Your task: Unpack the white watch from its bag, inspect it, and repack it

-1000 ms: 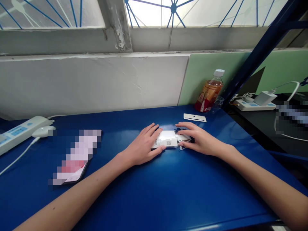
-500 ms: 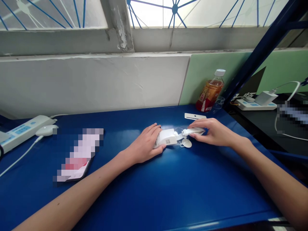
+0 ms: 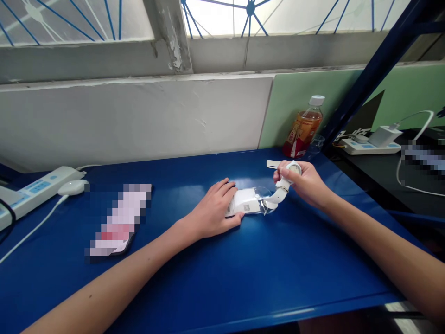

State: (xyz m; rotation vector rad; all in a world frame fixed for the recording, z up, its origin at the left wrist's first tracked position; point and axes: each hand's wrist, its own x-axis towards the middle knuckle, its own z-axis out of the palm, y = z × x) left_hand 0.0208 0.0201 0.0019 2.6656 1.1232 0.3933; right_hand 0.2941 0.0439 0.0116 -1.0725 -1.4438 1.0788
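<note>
My right hand [image 3: 308, 181] is closed round a white wristwatch [image 3: 295, 168], holding it up off the table with its round face showing. The watch's pale strap [image 3: 278, 195] curves down to the mouth of a clear plastic bag [image 3: 264, 191]. Inside that bag lies a flat white package [image 3: 246, 200] with a small square code printed on it. Across the package's left end rests my left hand [image 3: 217, 208], gripping it against the table with the fingers on the far side and the thumb along the near edge.
On the blue table [image 3: 243, 273], a phone [image 3: 128, 213] lies to the left, near a power strip [image 3: 45, 190] with a white charger [image 3: 73, 186]. A drink bottle [image 3: 302, 130] stands at the back right, with a flat white strip [image 3: 273, 163] in front. A blue post [image 3: 368, 74] slants behind.
My right hand has lifted and turned the watch, so its face now shows and the strap stretches up from the bag. My left hand stays on the package.
</note>
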